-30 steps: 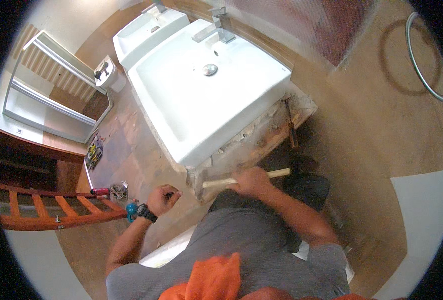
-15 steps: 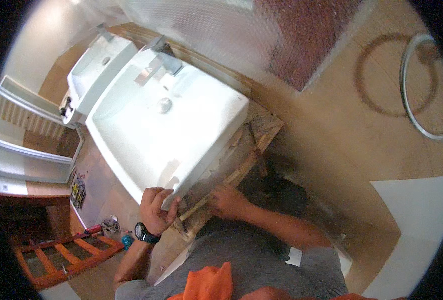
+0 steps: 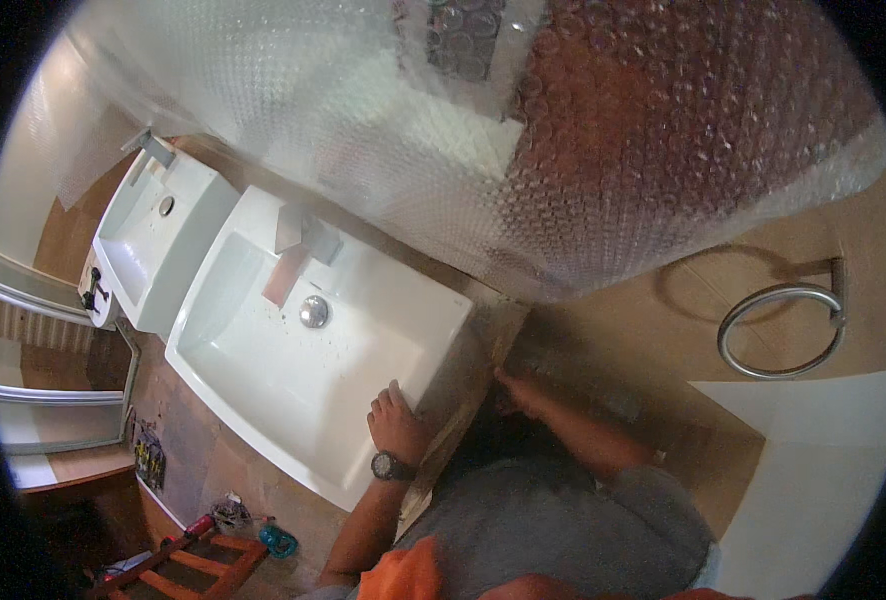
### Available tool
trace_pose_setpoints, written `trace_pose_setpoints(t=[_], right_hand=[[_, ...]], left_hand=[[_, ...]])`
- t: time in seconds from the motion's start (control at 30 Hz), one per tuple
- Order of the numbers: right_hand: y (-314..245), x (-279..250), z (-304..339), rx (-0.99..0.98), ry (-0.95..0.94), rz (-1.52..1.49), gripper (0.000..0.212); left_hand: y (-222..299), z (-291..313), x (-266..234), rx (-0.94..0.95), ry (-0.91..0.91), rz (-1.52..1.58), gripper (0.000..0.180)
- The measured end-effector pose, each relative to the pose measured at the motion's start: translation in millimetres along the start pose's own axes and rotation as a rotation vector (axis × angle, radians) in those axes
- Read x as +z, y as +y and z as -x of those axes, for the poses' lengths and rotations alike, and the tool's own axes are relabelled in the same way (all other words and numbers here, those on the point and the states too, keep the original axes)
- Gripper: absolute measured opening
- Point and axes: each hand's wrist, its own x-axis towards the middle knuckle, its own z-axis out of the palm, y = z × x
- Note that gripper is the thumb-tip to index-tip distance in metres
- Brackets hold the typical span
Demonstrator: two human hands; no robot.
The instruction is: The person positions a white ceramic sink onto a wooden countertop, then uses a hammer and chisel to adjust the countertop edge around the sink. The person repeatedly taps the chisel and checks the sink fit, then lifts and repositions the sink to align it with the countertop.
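Note:
A white rectangular washbasin (image 3: pixel 353 360) sits at the middle, with a square metal tap (image 3: pixel 313 240) and a round chrome drain plug (image 3: pixel 314 311). My left hand (image 3: pixel 396 422), a black watch at its wrist, lies against the basin's right-hand rim, fingers stretched out and nothing in them. My right hand (image 3: pixel 521 392) is past the basin's right side, close to the worn wooden edge of the counter (image 3: pixel 493 335). Its fingers are partly in dark shadow, one pointing toward that edge; whether it holds anything is hidden.
Bubble wrap (image 3: pixel 643 140) hangs over the far wall. A metal towel ring (image 3: pixel 783 330) juts from the wall at right. The smaller basin's image (image 3: pixel 153 230) appears at left. An orange-brown wooden ladder-like frame (image 3: pixel 198 565) and a teal roll (image 3: pixel 278 541) are at lower left.
My view has shifted. My left hand has gone from the basin's front corner to farther along its right rim. My right hand has moved away from it; the pale stick between them is no longer visible.

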Motion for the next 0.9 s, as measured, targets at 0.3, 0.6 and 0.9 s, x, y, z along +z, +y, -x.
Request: trace_pose_setpoints(t=[0.3, 0.6, 0.9], right_hand=[[38, -4, -68, -0.145, -0.018, 0.416, 0.076], [13, -56, -76, -0.420, 0.054, 0.758, 0.075], [29, -60, -105, -0.246, -0.192, 0.378, 0.083]], left_hand=[[13, -24, 13, -0.100, 0.010, -0.067, 0.065], [34, -53, 34, -0.242, 0.005, -0.090, 0.046], [49, -48, 18, -0.217, 0.016, -0.109, 0.028]])
